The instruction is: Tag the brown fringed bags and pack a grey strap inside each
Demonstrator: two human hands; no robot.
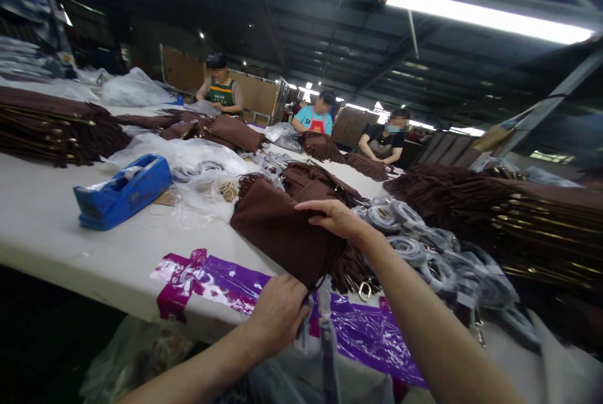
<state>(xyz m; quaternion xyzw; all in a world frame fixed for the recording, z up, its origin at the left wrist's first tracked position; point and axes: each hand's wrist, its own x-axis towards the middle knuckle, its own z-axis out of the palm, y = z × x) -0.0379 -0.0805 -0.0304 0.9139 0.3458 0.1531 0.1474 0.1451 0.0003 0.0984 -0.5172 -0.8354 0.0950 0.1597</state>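
Observation:
A brown fringed bag (282, 231) lies tilted at the near edge of the white table (42, 222). My right hand (336, 218) rests on its upper edge, fingers curled over the fabric. My left hand (277, 316) pinches the bag's lower corner, next to a clear plastic sleeve (325, 328) that hangs down over the table edge. A metal ring (363, 291) shows under the fringe.
A blue tape dispenser (122, 190) sits to the left. Purple tape (211, 281) covers the table edge. Bagged grey straps (424, 253) lie to the right, stacks of brown bags (518, 215) beyond. Three other people (318, 116) work at the far side.

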